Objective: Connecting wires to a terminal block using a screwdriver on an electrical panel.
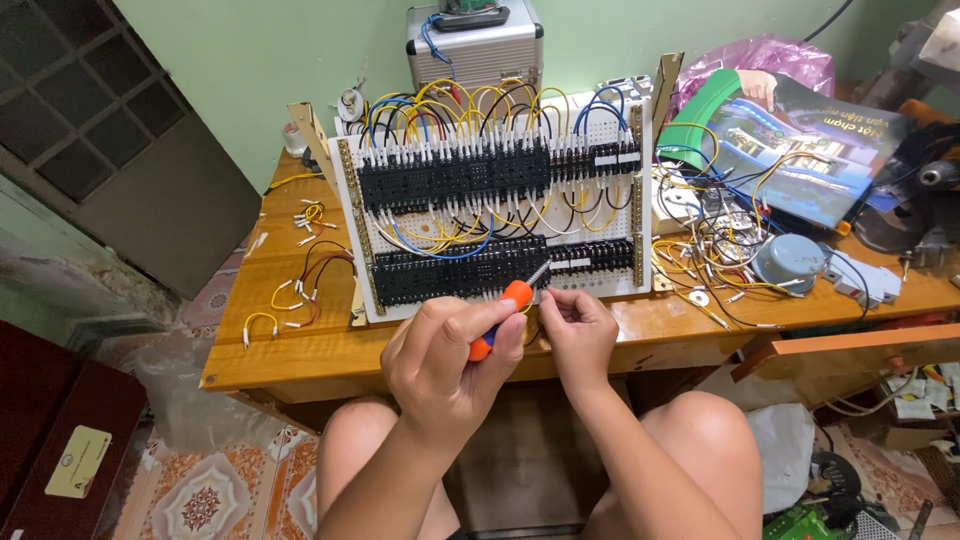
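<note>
An orange-handled screwdriver [505, 310] sits in the left hand [445, 360], fingers curled tight round its handle, its tip angled up to the lower row of black terminal blocks [460, 275], probably to reach a clamp screw. The right hand [578, 330], just beside the tip, pinches something small, likely a wire end; I cannot tell. Beyond the fingers stands the white wiring panel [500, 210]; loose jumper wires [295, 285] lie well left on the wooden table [300, 350].
</note>
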